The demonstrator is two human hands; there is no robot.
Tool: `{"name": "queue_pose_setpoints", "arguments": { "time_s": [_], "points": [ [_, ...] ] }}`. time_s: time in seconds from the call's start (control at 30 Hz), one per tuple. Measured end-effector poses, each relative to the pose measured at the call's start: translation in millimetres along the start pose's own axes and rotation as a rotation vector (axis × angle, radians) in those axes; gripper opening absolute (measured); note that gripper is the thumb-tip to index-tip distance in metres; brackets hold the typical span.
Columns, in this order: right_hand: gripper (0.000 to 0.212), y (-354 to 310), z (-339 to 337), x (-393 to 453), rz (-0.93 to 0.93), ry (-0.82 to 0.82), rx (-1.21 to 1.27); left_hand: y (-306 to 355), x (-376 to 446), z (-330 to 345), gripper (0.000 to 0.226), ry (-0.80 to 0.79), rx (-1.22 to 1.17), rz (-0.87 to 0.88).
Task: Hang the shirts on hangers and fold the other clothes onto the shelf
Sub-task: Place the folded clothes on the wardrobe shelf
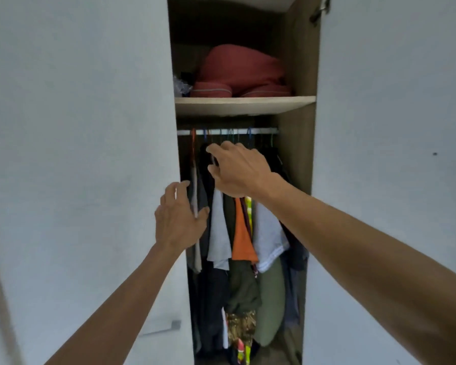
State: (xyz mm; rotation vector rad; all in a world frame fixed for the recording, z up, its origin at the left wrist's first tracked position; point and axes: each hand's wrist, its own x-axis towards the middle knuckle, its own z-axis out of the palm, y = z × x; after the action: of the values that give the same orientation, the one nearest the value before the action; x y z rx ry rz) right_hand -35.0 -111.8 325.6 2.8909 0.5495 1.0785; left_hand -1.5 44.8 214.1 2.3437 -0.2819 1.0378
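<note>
Right hand (237, 169), fingers curled, grip closing among the dark hanging clothes (208, 164) just under the rail (261, 131); whether it actually pinches a hanger (250, 137) or cloth, cannot tell. Left hand (178, 219) lower and leftward, fingers spread and relaxed, pressing the leftmost garments (195, 206) aside by the door edge (181, 180). Hangers crowd the rail directly above the right grip, hooks upward. Shelf (245, 104) sits above that, carrying a red bundle (240, 72). Narrow cabinet: tight sideways room, free room only toward the person.
</note>
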Motion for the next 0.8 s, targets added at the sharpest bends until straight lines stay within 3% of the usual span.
{"name": "queue_pose_setpoints", "arguments": {
  "time_s": [0.17,0.37,0.67,0.8],
  "points": [
    [0.043,48,-45,-77,0.159,-0.081,-0.089,76,-43,25,0.069,-0.145,-0.182,0.085],
    [0.043,96,-103,-160,0.263,-0.054,-0.264,181,-88,43,0.07,-0.253,-0.318,0.23],
    [0.052,183,-178,-236,0.324,0.332,-0.564,346,-121,69,0.084,-0.337,-0.502,0.401],
    [0.084,226,-200,-257,0.45,0.444,-0.444,413,-125,85,0.091,-0.337,-0.54,0.401]
  ]
}}
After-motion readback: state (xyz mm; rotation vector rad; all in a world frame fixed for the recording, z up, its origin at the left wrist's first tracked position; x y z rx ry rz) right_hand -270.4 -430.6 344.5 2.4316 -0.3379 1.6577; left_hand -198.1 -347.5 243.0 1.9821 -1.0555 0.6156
